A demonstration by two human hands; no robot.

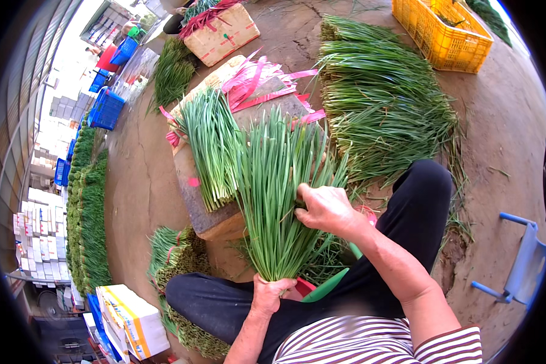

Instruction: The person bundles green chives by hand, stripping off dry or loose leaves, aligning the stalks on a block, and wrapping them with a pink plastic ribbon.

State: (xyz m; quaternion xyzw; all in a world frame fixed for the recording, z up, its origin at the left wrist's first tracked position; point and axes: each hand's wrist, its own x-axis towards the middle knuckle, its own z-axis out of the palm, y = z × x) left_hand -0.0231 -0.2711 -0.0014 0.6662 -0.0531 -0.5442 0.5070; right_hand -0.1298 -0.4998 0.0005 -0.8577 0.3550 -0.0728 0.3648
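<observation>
My left hand (273, 293) is closed around the base of a fanned bunch of green garlic chives (277, 195), whose leaf tips point away from me. My right hand (323, 207) is at the right side of this bunch with its fingers curled; whether it pinches a leaf cannot be told. Beyond it, a smaller bunch of chives (214, 145) lies on a worn block-like work surface (209, 223). Pink and red ribbon strips (255, 86) are spread over the far part of that surface.
A large heap of chives (382, 100) covers the floor at right, beside a yellow crate (455, 41). Tied bunches (177, 259) are stacked by my left knee. Between my legs are green and red plastic edges (325, 286). A blue plastic stool (521, 264) stands right, a white box (134, 321) lower left.
</observation>
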